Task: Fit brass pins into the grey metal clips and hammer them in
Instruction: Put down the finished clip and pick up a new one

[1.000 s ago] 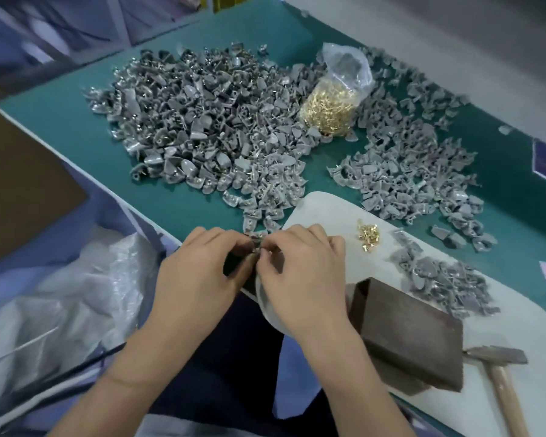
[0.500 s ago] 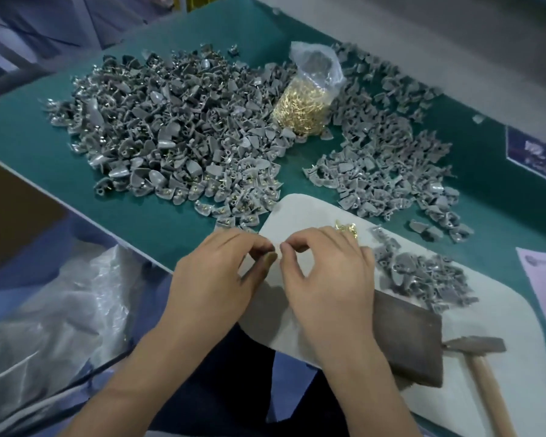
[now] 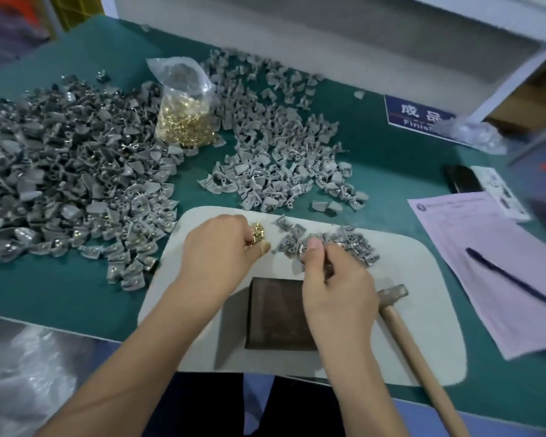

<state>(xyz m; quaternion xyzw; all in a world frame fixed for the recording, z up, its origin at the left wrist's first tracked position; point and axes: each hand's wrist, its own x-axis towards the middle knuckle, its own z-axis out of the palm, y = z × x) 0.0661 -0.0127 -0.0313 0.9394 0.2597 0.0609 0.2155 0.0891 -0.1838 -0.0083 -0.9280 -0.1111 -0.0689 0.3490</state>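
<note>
Small heap of loose brass pins (image 3: pixel 258 232) lies on the white mat (image 3: pixel 423 279), toward its far left part. The left hand (image 3: pixel 221 250) rests over this heap, fingers curled down and pinching among the pins; how many it grips cannot be told. Just right of it, a small pile of grey clips (image 3: pixel 334 244) sits on the same mat. The right hand (image 3: pixel 334 279) is at the near edge of that pile, thumb and fingers closed on a single clip (image 3: pixel 303 250). The two hands are near each other but apart.

A dark block (image 3: pixel 278 313) lies flat on the mat, directly below the hands and partly covered by the right wrist. A hammer (image 3: pixel 401 313) with a wooden handle lies on the mat just right of the block, head toward the far side, handle running off the near edge.

The mat sits on a green table (image 3: pixel 76 294). On the table beyond the mat: a large heap of clips (image 3: pixel 60 178) at left, many showing brass; a second heap of plain clips (image 3: pixel 275 152) at centre; and between them an upright clear bag of pins (image 3: pixel 185 121), open at the top.

To the right, a pink sheet (image 3: pixel 492 266) lies on the table with a dark pen (image 3: pixel 511 280) on it. A blue sign (image 3: pixel 416 116) stands at the far right.
</note>
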